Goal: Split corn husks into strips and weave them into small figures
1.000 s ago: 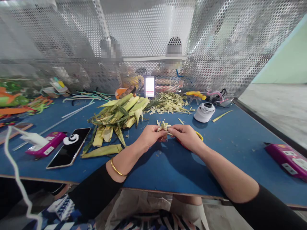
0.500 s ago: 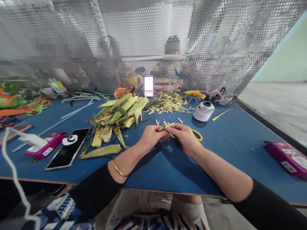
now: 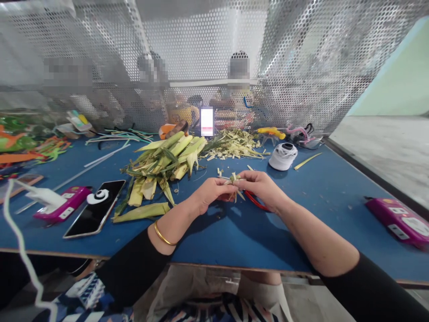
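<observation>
Above the middle of the blue table [image 3: 301, 223], my left hand [image 3: 216, 191] and my right hand [image 3: 259, 185] meet at the fingertips. Both are closed in a pinch on a small knot of pale corn husk strips [image 3: 234, 180], whose thin ends stick out between the fingers. Partly covered by my right hand, a curved red loop [image 3: 254, 200] lies below it; the rest of that object is hidden. Left of my hands is a heap of corn husks [image 3: 174, 156], with one single husk [image 3: 142, 212] at its front.
Behind my hands lies a pile of cut husk scraps [image 3: 236, 143]. A white roll [image 3: 283, 156] and a husk strip [image 3: 307, 161] are to the right. At left sit a phone [image 3: 90, 219] and a purple power strip [image 3: 65, 205]; another power strip [image 3: 397, 219] is far right. A perforated screen [image 3: 208, 49] closes off the back.
My right hand has turned and shifted slightly right, still pinching the husk knot. It now covers the yellow loop that showed beside it, and a red loop shows underneath.
</observation>
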A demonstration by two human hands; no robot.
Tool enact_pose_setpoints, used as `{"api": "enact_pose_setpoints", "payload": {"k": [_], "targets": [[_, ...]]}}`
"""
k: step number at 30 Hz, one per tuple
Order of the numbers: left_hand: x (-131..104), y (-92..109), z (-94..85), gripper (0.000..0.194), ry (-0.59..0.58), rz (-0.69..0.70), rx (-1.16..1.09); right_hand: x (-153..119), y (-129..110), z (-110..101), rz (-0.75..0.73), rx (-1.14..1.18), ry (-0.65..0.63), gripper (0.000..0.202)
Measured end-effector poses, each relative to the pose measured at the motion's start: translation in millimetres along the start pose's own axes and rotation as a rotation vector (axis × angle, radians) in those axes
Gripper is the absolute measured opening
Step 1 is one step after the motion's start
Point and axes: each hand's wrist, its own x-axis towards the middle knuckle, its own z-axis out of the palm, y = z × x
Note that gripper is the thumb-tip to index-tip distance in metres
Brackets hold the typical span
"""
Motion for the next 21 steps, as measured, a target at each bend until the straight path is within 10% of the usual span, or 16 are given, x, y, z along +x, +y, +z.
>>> {"api": "enact_pose_setpoints", "payload": {"k": [5,15,21], "targets": [[1.9,-1.7,0.1,0.046,0.013,-0.043,-0.067,-0.5,-3.4,0.4,0.024,0.152,0.103,0.033],[2.0,-6.0,4.3,0.014,0.07,0.024,-0.038,3.9,1.7,-4.6,-0.059,-0.068,0.16,0.038],[-0.8,-2.7,4.8,0.012,0.05,0.009,0.025,5.6,-0.8,-12.9,-0.023,-0.151,0.018,0.038]]}}
